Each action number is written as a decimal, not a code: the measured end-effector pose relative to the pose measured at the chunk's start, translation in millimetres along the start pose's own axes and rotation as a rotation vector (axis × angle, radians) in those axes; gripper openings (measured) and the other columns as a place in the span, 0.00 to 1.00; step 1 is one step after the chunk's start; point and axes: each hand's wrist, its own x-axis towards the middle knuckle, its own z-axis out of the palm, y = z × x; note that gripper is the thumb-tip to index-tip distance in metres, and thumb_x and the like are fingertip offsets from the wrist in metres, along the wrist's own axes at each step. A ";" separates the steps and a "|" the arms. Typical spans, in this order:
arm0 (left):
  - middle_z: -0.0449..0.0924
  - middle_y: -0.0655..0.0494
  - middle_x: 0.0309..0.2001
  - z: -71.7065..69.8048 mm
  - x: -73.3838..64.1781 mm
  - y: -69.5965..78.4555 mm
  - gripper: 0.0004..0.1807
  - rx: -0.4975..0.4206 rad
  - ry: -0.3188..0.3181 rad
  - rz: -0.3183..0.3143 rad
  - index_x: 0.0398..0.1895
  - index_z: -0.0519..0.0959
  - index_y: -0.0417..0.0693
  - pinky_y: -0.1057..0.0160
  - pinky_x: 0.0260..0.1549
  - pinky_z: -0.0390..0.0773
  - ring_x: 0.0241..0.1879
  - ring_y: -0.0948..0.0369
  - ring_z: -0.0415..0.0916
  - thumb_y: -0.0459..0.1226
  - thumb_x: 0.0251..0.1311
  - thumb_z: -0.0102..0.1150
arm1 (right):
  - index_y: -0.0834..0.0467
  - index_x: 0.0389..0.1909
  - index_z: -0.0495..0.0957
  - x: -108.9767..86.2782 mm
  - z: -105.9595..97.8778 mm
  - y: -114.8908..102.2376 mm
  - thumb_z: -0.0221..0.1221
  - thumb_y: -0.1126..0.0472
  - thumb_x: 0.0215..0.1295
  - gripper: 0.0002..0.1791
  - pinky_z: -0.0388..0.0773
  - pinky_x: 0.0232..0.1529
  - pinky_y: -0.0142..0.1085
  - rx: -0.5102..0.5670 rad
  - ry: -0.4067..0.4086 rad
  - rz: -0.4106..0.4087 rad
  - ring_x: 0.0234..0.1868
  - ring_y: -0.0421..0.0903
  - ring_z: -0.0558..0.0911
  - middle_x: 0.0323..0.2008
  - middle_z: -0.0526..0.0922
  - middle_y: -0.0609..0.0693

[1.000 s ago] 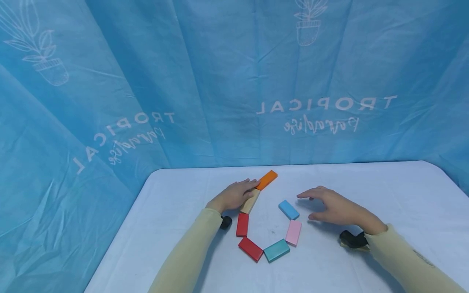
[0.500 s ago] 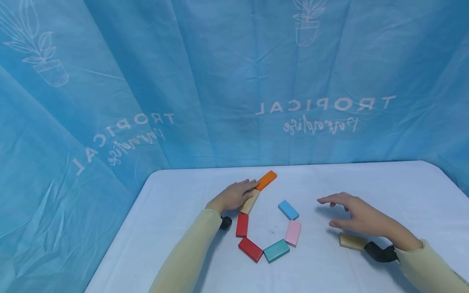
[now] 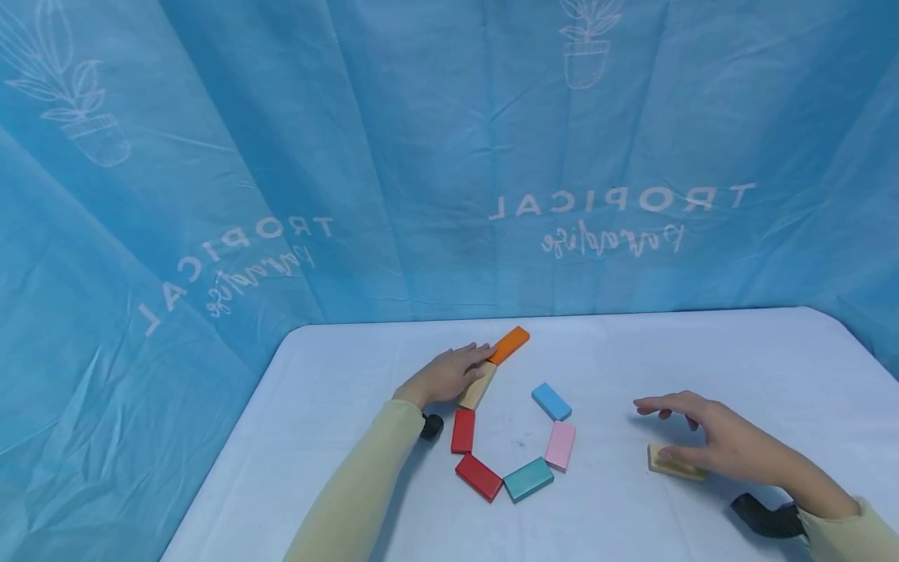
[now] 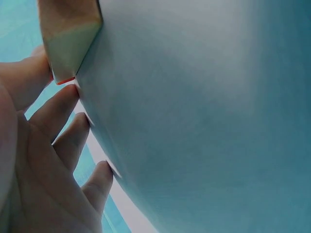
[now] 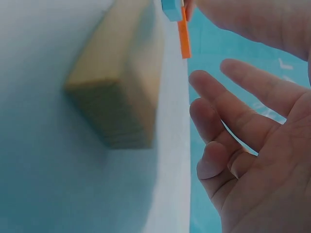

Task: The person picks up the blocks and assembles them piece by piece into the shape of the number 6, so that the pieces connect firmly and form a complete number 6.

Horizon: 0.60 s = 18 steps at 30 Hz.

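Note:
My left hand [image 3: 448, 376] rests beside a plain wooden block [image 3: 481, 385], its thumb at that block and its fingertips at the end of an orange block [image 3: 511, 344]. In the left wrist view the fingers [image 4: 56, 114] are spread and fairly straight, touching the tabletop near a wooden block [image 4: 70, 39]. My right hand [image 3: 737, 445] hovers with parted fingers over another plain wooden block [image 3: 676, 464]. The right wrist view has this wooden block [image 5: 116, 82] lying apart from the loosely bent fingers [image 5: 238, 104]; the thumb lies above them.
Two red blocks [image 3: 463, 431], a teal block [image 3: 529, 479], a pink block [image 3: 561, 446] and a blue block [image 3: 552, 401] curve on from the wooden one, forming an open ring. The white table [image 3: 351, 375] backs onto a blue curtain [image 3: 435, 195].
My right hand has moved right and nearer me, away from the blue block to above the lone wooden block, which its wrist partly hid earlier. My left hand has stayed in place.

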 end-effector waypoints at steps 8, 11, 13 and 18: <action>0.58 0.60 0.77 -2.7 -2.2 2.1 0.29 0.004 -0.004 -0.021 0.79 0.58 0.63 0.53 0.76 0.50 0.77 0.58 0.51 0.46 0.78 0.45 | 0.52 0.67 0.74 -14.2 4.7 7.9 0.70 0.51 0.62 0.32 0.74 0.35 0.33 0.010 0.019 -0.042 0.48 0.37 0.74 0.57 0.80 0.46; 0.58 0.60 0.77 -3.1 -2.6 2.7 0.29 0.000 -0.005 -0.023 0.79 0.58 0.62 0.52 0.76 0.50 0.77 0.58 0.51 0.46 0.78 0.45 | 0.53 0.67 0.73 -18.5 4.2 11.0 0.71 0.54 0.61 0.33 0.74 0.34 0.32 0.024 0.011 -0.061 0.48 0.37 0.74 0.58 0.79 0.47; 0.58 0.60 0.77 -3.1 -2.4 2.7 0.29 -0.004 -0.005 -0.021 0.79 0.59 0.62 0.52 0.76 0.50 0.77 0.58 0.51 0.46 0.78 0.45 | 0.53 0.67 0.73 -20.7 3.8 12.7 0.71 0.55 0.60 0.33 0.73 0.33 0.32 0.023 0.007 -0.069 0.48 0.37 0.74 0.59 0.79 0.47; 0.58 0.60 0.77 -2.2 -1.2 2.0 0.29 -0.004 -0.007 -0.014 0.79 0.59 0.63 0.52 0.76 0.50 0.77 0.58 0.51 0.46 0.78 0.45 | 0.53 0.66 0.73 -25.1 3.3 14.3 0.72 0.55 0.59 0.34 0.73 0.32 0.32 0.016 0.000 -0.075 0.44 0.36 0.73 0.58 0.79 0.46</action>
